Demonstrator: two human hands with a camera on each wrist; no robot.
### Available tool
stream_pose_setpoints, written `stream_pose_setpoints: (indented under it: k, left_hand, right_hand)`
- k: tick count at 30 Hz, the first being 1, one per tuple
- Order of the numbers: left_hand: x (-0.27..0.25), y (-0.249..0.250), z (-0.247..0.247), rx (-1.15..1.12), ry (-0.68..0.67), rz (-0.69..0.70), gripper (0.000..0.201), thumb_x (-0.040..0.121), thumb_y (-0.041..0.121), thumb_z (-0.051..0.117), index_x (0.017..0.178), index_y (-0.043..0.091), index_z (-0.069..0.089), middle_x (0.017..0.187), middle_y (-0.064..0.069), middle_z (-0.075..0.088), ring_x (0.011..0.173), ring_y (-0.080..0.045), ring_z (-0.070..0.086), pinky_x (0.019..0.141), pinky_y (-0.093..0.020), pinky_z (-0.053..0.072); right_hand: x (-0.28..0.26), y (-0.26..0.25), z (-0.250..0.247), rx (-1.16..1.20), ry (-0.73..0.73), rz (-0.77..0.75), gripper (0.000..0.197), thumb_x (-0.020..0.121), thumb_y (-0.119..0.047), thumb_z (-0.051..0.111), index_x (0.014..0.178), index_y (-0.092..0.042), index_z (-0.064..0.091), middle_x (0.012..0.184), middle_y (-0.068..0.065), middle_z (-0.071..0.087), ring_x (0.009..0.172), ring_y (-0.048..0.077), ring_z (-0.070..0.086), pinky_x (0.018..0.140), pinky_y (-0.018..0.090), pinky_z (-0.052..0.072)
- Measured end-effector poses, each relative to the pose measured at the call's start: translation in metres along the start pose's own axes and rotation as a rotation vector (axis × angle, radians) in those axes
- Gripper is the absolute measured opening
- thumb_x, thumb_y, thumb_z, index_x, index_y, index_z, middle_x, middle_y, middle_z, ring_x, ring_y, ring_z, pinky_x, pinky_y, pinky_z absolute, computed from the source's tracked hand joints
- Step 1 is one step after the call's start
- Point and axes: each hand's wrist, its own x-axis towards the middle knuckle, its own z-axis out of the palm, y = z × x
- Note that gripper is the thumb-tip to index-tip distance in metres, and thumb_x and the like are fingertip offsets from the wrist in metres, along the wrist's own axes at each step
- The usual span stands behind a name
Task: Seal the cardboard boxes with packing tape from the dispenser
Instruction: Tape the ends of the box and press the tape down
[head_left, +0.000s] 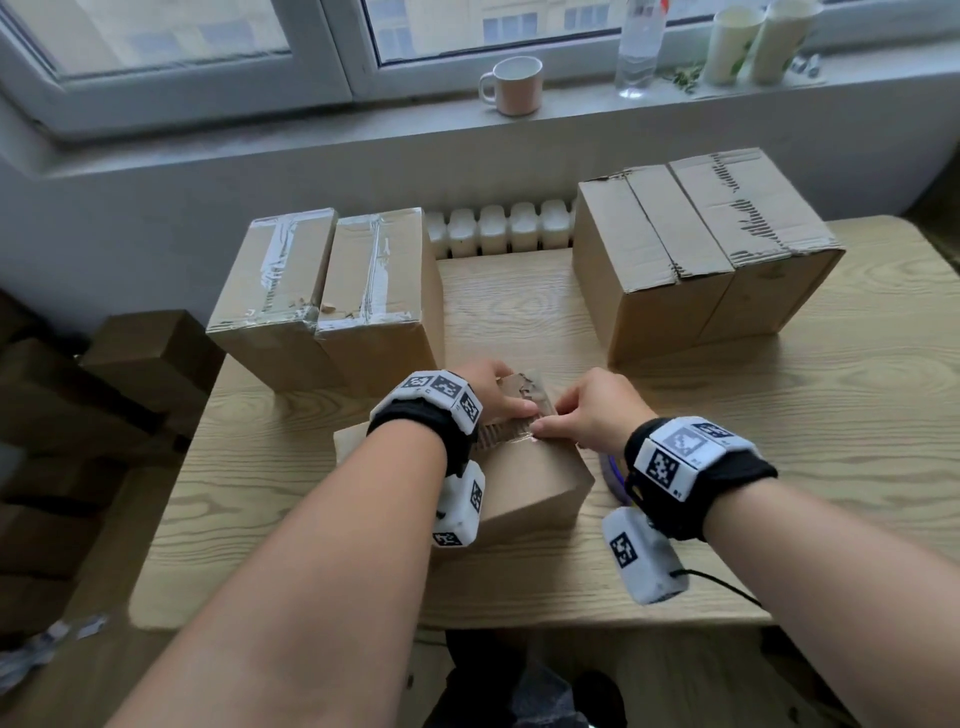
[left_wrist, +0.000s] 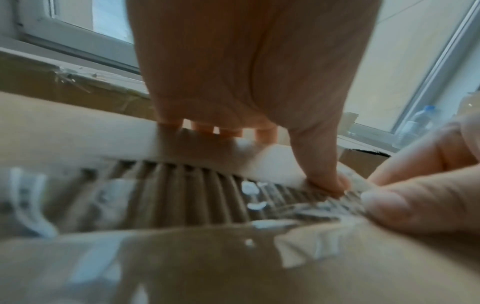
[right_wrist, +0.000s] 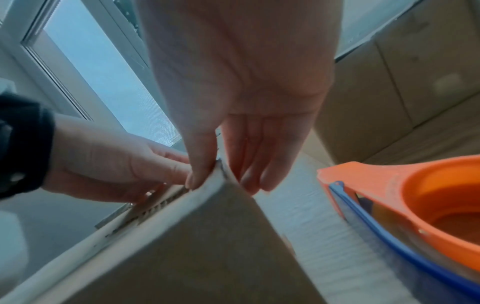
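Observation:
A small cardboard box (head_left: 524, 478) stands at the table's front centre, its top seam showing torn corrugation and glints of clear tape (left_wrist: 293, 246). My left hand (head_left: 493, 395) grips the far flap, fingers curled over its far edge and thumb (left_wrist: 324, 174) pressing beside the seam. My right hand (head_left: 587, 410) pinches the box's right top edge (right_wrist: 218, 164), thumb on top over the tape and fingers down the side. The orange and blue tape dispenser (right_wrist: 415, 197) lies on the table right of the box, mostly hidden under my right wrist in the head view.
Two taped boxes (head_left: 275, 291) (head_left: 379, 280) stand at the back left of the wooden table (head_left: 779, 415). Two boxes (head_left: 654, 249) (head_left: 753, 208) without tape stand at the back right. A mug (head_left: 514, 85), a bottle (head_left: 639, 47) and cups sit on the windowsill. More boxes (head_left: 52, 415) are stacked on the floor at left.

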Motion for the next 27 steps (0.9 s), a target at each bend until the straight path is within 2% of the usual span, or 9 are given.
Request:
stream_pose_setpoints:
  k: [3, 6, 8, 10, 14, 17, 19, 23, 27]
  left_hand:
    - [-0.003, 0.003, -0.001, -0.026, 0.006, 0.135, 0.061, 0.087, 0.032, 0.067, 0.142, 0.033, 0.041, 0.144, 0.002, 0.046, 0.13, -0.018, 0.045, 0.1, -0.026, 0.035]
    - [0.004, 0.007, -0.003, -0.007, -0.007, 0.182, 0.039, 0.085, 0.024, 0.069, 0.122, 0.03, 0.059, 0.124, 0.002, 0.058, 0.114, -0.017, 0.054, 0.084, -0.022, 0.039]
    - [0.006, 0.005, -0.006, 0.004, 0.029, 0.145, 0.029, 0.083, 0.027, 0.072, 0.11, 0.028, 0.064, 0.104, 0.005, 0.06, 0.098, -0.015, 0.057, 0.073, -0.022, 0.038]
    - [0.007, -0.003, -0.011, 0.003, 0.088, 0.08, 0.027, 0.079, 0.03, 0.076, 0.104, 0.027, 0.066, 0.094, 0.007, 0.059, 0.091, -0.014, 0.058, 0.072, -0.023, 0.039]
    - [0.007, -0.018, -0.023, -0.012, 0.168, -0.019, 0.029, 0.076, 0.034, 0.079, 0.1, 0.022, 0.07, 0.098, 0.005, 0.067, 0.093, -0.015, 0.061, 0.078, -0.026, 0.045]
    - [0.004, -0.019, -0.02, -0.098, 0.127, 0.082, 0.033, 0.079, 0.03, 0.076, 0.111, 0.024, 0.07, 0.114, 0.007, 0.066, 0.105, -0.011, 0.06, 0.087, -0.02, 0.04]
    - [0.001, -0.015, -0.014, -0.106, 0.098, 0.111, 0.035, 0.078, 0.032, 0.077, 0.112, 0.025, 0.07, 0.106, 0.009, 0.065, 0.099, -0.007, 0.056, 0.084, -0.017, 0.037]
    - [0.002, -0.024, -0.01, -0.146, 0.161, 0.013, 0.027, 0.072, 0.035, 0.082, 0.097, 0.024, 0.075, 0.093, 0.007, 0.071, 0.082, -0.007, 0.061, 0.073, -0.019, 0.043]
    - [0.002, -0.042, -0.019, -0.217, 0.296, -0.173, 0.023, 0.069, 0.04, 0.083, 0.08, 0.023, 0.073, 0.089, 0.004, 0.071, 0.088, -0.014, 0.064, 0.076, -0.025, 0.048]
  right_hand:
    - [0.0, -0.002, -0.003, 0.045, 0.052, 0.003, 0.026, 0.071, -0.047, 0.079, 0.071, -0.021, 0.078, 0.063, 0.001, 0.069, 0.072, 0.018, 0.066, 0.072, 0.034, 0.055]
    - [-0.002, 0.0, -0.008, 0.12, 0.047, -0.028, 0.019, 0.08, -0.035, 0.075, 0.077, -0.017, 0.079, 0.069, 0.001, 0.072, 0.073, 0.018, 0.069, 0.074, 0.034, 0.057]
    - [-0.004, 0.002, -0.014, 0.149, 0.017, -0.019, 0.025, 0.085, -0.034, 0.07, 0.075, -0.013, 0.078, 0.063, 0.0, 0.071, 0.067, 0.018, 0.07, 0.065, 0.031, 0.057]
    - [-0.008, 0.004, -0.02, 0.094, -0.05, 0.021, 0.033, 0.086, -0.042, 0.066, 0.076, -0.012, 0.076, 0.055, -0.003, 0.066, 0.053, 0.011, 0.065, 0.055, 0.026, 0.052]
    - [-0.009, 0.01, -0.024, 0.081, -0.177, 0.096, 0.038, 0.083, -0.053, 0.067, 0.082, -0.015, 0.07, 0.071, 0.005, 0.068, 0.06, 0.018, 0.069, 0.064, 0.038, 0.06]
    - [-0.009, 0.009, -0.02, 0.279, -0.185, 0.156, 0.035, 0.086, -0.039, 0.069, 0.101, -0.007, 0.066, 0.08, 0.011, 0.069, 0.066, 0.026, 0.072, 0.065, 0.039, 0.061]
    - [-0.008, 0.005, -0.016, 0.371, -0.149, 0.152, 0.035, 0.088, -0.026, 0.069, 0.111, -0.001, 0.062, 0.077, 0.013, 0.068, 0.064, 0.028, 0.07, 0.059, 0.033, 0.059]
    - [-0.007, -0.004, -0.012, 0.41, -0.123, 0.127, 0.039, 0.091, -0.021, 0.065, 0.123, -0.001, 0.055, 0.081, 0.017, 0.069, 0.067, 0.029, 0.069, 0.071, 0.039, 0.059]
    - [-0.009, -0.006, -0.016, 0.389, -0.205, 0.117, 0.054, 0.091, -0.033, 0.065, 0.132, -0.001, 0.05, 0.087, 0.017, 0.071, 0.072, 0.026, 0.072, 0.068, 0.034, 0.06]
